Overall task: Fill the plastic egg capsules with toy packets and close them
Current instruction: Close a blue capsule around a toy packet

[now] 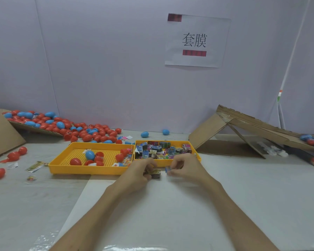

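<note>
Two yellow trays sit side by side on the table (243,187). The left tray (83,172) has a few red and blue egg capsules (90,155) plus loose halves, and the right tray (162,162) is packed with toy packets (161,149). Just in front of the right tray, the left hand (139,173) grips a small dark and yellow packet (156,173). The right hand (187,168) pinches a little blue piece (167,169), can't tell what exactly. A big pile of capsules (87,134) spills off some cardboard (25,126) at the back left.
</note>
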The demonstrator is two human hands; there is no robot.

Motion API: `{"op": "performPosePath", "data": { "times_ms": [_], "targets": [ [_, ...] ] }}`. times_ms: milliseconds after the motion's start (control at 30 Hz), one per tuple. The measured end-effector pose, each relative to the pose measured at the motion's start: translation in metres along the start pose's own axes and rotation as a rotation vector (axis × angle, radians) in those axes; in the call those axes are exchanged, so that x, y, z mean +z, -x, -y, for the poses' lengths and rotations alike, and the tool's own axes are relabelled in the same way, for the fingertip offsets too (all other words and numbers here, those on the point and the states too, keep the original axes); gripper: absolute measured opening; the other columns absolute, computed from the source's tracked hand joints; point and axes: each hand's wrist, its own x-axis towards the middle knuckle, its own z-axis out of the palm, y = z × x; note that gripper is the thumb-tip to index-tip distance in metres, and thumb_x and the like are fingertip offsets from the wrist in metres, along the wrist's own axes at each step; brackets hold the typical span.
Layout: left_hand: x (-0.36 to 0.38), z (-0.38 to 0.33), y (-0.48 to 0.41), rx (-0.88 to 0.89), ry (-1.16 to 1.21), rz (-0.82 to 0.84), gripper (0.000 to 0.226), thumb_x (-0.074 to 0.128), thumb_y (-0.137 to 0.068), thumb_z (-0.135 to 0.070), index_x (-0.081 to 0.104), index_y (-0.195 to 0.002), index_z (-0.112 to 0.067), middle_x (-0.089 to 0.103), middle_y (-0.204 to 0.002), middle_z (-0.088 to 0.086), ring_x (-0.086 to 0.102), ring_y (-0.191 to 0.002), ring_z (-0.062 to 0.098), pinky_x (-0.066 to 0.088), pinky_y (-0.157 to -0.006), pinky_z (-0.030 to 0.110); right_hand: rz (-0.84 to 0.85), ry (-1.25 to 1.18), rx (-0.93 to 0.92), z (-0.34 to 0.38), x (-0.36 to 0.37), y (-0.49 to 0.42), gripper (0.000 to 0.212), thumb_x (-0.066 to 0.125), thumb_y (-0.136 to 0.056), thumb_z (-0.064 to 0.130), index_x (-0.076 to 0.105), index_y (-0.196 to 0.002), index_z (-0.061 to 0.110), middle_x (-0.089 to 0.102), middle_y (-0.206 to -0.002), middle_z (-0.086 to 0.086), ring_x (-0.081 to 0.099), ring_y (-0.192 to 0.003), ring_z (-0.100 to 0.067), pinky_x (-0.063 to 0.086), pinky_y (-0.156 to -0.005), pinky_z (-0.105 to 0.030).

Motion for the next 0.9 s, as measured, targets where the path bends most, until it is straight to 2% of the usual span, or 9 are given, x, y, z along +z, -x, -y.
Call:
{"op": "performPosePath", "data": {
  "times_ms": [100, 267, 367, 467, 600, 700, 800, 900],
  "targets": [
    [-0.002, 0.000, 0.001, -0.005, 0.009, -0.020, 0.047, 0.071, -0.088, 0.000, 0.063, -0.124, -0.029, 0.067, -0.104, -0.013, 0.062, -0.097, 0.003, 0.048, -0.080, 0.009, -0.046, -0.051, 0.043, -0.004, -0.008, 0.001, 0.023, 0.081, -0.078, 0.008, 0.072, -0.068, 0.027, 0.070, -0.069, 0.010, 0.060, -0.063, 0.001, 0.044, -0.061, -0.013],
    [-0.001, -0.009, 0.004, 0.096, 0.012, -0.065, 0.036, 0.068, -0.091, -0.002, 0.069, -0.122, -0.021, 0.072, -0.113, -0.008, 0.067, -0.104, 0.006, 0.054, -0.089, 0.017, -0.023, -0.069, 0.044, -0.005, -0.002, -0.002, 0.014, 0.073, -0.086, 0.006, 0.078, -0.085, 0.019, 0.075, -0.077, 0.000, 0.068, -0.071, -0.010, 0.054, -0.067, -0.023],
    [-0.006, -0.017, 0.005, 0.200, 0.015, -0.172, 0.027, 0.066, -0.093, -0.001, 0.075, -0.112, -0.016, 0.072, -0.109, -0.008, 0.065, -0.099, 0.005, 0.052, -0.087, 0.012, -0.019, -0.039, 0.023, -0.005, 0.003, -0.004, 0.014, 0.068, -0.091, 0.007, 0.078, -0.091, 0.018, 0.075, -0.079, -0.003, 0.068, -0.069, -0.010, 0.055, -0.068, -0.023],
    [-0.016, -0.015, 0.004, 0.175, -0.081, -0.370, 0.023, 0.065, -0.093, -0.002, 0.075, -0.106, -0.018, 0.072, -0.108, -0.005, 0.060, -0.100, 0.007, 0.048, -0.088, 0.019, -0.036, 0.015, 0.013, -0.005, 0.008, -0.004, 0.017, 0.064, -0.094, 0.007, 0.077, -0.095, 0.018, 0.074, -0.088, -0.003, 0.068, -0.075, -0.019, 0.055, -0.073, -0.033],
    [-0.032, 0.001, 0.002, -0.056, -0.178, -0.572, 0.022, 0.067, -0.091, -0.006, 0.072, -0.108, -0.020, 0.070, -0.112, -0.002, 0.059, -0.104, 0.018, 0.052, -0.090, 0.038, -0.067, 0.074, -0.005, -0.006, 0.008, -0.007, 0.020, 0.062, -0.096, 0.006, 0.078, -0.103, 0.015, 0.068, -0.100, -0.005, 0.062, -0.086, -0.021, 0.048, -0.077, -0.029],
    [-0.042, 0.014, 0.001, -0.228, -0.284, -0.630, 0.027, 0.068, -0.089, -0.014, 0.069, -0.115, -0.023, 0.069, -0.116, 0.000, 0.058, -0.108, 0.022, 0.048, -0.091, 0.043, -0.097, 0.082, -0.002, -0.007, 0.006, -0.007, 0.023, 0.060, -0.096, 0.004, 0.078, -0.103, 0.018, 0.062, -0.097, -0.002, 0.059, -0.088, -0.020, 0.047, -0.078, -0.030],
    [-0.055, 0.028, 0.003, -0.410, -0.374, -0.645, 0.037, 0.072, -0.088, -0.022, 0.064, -0.123, -0.027, 0.065, -0.124, 0.002, 0.054, -0.119, 0.026, 0.040, -0.097, 0.048, -0.122, 0.072, -0.009, -0.007, 0.005, -0.005, 0.027, 0.060, -0.094, 0.001, 0.077, -0.105, 0.019, 0.060, -0.097, -0.003, 0.058, -0.085, -0.022, 0.049, -0.078, -0.035],
    [-0.069, 0.044, 0.008, -0.587, -0.418, -0.610, 0.046, 0.073, -0.086, -0.026, 0.060, -0.130, -0.027, 0.062, -0.129, 0.006, 0.050, -0.124, 0.029, 0.037, -0.100, 0.049, -0.135, 0.064, -0.015, -0.006, 0.005, -0.004, 0.031, 0.061, -0.092, -0.002, 0.075, -0.105, 0.022, 0.061, -0.101, -0.002, 0.058, -0.082, -0.021, 0.049, -0.076, -0.033]
  ]
}}
